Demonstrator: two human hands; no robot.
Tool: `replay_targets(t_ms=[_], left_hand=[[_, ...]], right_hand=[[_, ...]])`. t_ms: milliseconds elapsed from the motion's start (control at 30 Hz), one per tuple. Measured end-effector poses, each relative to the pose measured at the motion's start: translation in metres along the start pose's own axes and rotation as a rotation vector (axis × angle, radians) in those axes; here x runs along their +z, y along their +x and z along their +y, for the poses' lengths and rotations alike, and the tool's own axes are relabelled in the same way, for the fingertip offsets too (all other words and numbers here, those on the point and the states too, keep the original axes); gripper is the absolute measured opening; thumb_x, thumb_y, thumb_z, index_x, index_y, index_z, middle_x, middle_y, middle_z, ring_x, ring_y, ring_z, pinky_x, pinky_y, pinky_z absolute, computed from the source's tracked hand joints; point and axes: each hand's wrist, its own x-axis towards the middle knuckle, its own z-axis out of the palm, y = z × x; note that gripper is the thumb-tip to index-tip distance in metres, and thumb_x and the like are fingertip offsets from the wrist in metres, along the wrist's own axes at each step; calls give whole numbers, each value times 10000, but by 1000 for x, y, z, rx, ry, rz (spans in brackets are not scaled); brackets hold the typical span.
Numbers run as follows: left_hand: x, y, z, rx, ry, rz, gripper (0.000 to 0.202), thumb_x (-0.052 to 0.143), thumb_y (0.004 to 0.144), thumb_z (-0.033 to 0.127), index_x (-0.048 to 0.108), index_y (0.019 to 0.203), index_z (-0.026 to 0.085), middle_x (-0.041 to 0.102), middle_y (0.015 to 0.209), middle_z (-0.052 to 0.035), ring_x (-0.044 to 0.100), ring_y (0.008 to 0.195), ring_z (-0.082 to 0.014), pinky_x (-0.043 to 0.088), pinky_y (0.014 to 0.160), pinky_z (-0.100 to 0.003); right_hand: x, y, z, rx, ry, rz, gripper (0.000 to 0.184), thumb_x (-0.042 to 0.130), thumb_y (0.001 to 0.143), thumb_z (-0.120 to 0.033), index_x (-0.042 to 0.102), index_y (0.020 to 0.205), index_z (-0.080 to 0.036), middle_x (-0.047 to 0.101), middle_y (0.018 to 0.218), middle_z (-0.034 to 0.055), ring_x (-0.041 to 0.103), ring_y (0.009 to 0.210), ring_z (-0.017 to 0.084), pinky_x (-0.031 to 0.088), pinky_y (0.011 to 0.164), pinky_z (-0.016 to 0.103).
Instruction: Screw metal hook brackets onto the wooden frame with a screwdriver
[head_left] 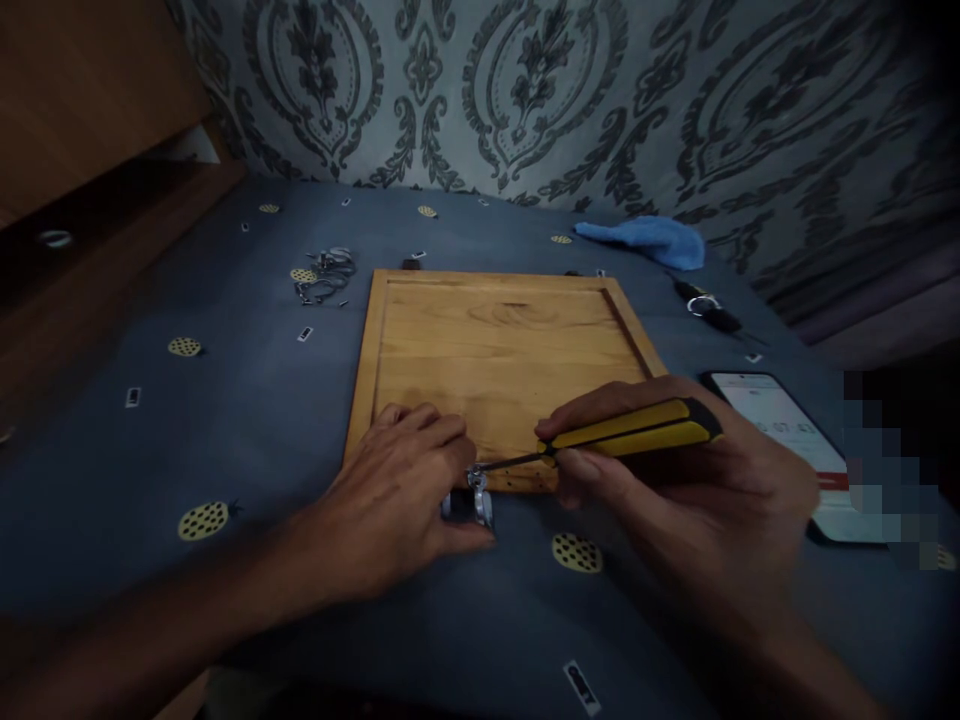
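Note:
A shallow wooden panel (480,345) with a raised rim lies flat on the blue patterned cloth. At its near edge is a small shiny metal fitting (480,495), perhaps a clasp or handle. My left hand (405,490) pinches this fitting, its fingers resting over the panel's front corner and its thumb below. In my right hand (675,490) is a yellow and black screwdriver (630,430). The screwdriver's thin shaft points left, and its tip meets the top of the fitting. Small dark holes show in the panel edge just right of the fitting.
Loose metal hardware (330,270) lies in a small pile at the left. Toward the back right are a blue cloth (649,240) and keys on a ring (705,305). A phone (780,420) with a lit screen lies beside my right hand. Patterned wallpaper (450,90) rises behind.

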Motion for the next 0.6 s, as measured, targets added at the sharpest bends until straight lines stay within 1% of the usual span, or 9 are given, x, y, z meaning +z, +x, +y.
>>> replay_targets(t_ms=[67, 133, 200, 233, 300, 367, 400, 500, 600], left_hand=[[1, 0, 0, 6, -1, 9, 398, 870, 757, 466, 651, 902, 166, 644, 958, -32, 584, 965, -256, 422, 872, -396], [2, 0, -1, 16, -6, 26, 400, 875, 752, 462, 654, 909, 168, 646, 972, -34, 581, 971, -257, 421, 871, -394], [2, 0, -1, 21, -7, 32, 399, 877, 750, 457, 657, 908, 165, 646, 968, -35, 579, 971, -259, 419, 864, -393], [2, 0, -1, 19, -7, 28, 395, 875, 754, 455, 658, 906, 162, 645, 964, -35, 579, 971, -261, 418, 859, -392], [2, 0, -1, 11, -4, 15, 392, 871, 759, 453, 661, 904, 157, 642, 957, -36, 578, 968, -263, 416, 850, -392], [1, 0, -1, 10, 0, 14, 398, 870, 758, 460, 661, 904, 153, 638, 955, -36, 576, 966, -262, 414, 845, -391], [1, 0, -1, 12, 1, 15, 403, 870, 758, 465, 660, 905, 153, 636, 955, -35, 576, 964, -261, 413, 842, -390], [1, -1, 0, 11, 1, 10, 408, 868, 757, 474, 658, 897, 153, 634, 953, -35, 577, 963, -260, 409, 837, -386], [1, -1, -1, 11, 3, 8, 409, 865, 761, 472, 659, 900, 147, 640, 972, -41, 580, 977, -264, 407, 849, -394]], right_hand=[[-4, 1, -1, 19, 9, -49, 88, 797, 863, -268, 723, 910, -265, 729, 810, -19, 655, 533, 125, 573, 496, 238], [-9, 3, -2, 33, 32, -140, 66, 748, 907, -284, 746, 971, -271, 740, 843, -8, 659, 530, 125, 567, 487, 240], [-13, 5, -1, 16, 37, -207, 50, 716, 931, -295, 762, 936, -275, 742, 868, 2, 682, 582, 137, 567, 502, 244], [-14, 6, 0, -9, 32, -215, 45, 729, 921, -300, 764, 902, -277, 742, 874, 4, 702, 643, 153, 580, 537, 249], [-14, 7, 1, -53, 12, -180, 24, 785, 872, -291, 761, 876, -290, 752, 901, 3, 732, 800, 192, 614, 653, 271], [-12, 6, 2, -67, 21, -147, 119, 822, 834, -274, 759, 929, -307, 766, 912, -2, 741, 870, 210, 631, 719, 289], [-12, 6, 2, -61, 37, -140, 148, 828, 828, -263, 756, 947, -310, 769, 900, -5, 746, 850, 208, 636, 704, 286], [-12, 4, 1, -13, 88, -161, 164, 817, 835, -236, 754, 970, -304, 773, 885, -4, 747, 720, 184, 616, 548, 245], [-15, 2, 0, 33, 98, -234, 253, 766, 887, -218, 752, 1114, -327, 781, 975, -2, 731, 629, 145, 602, 503, 226]])
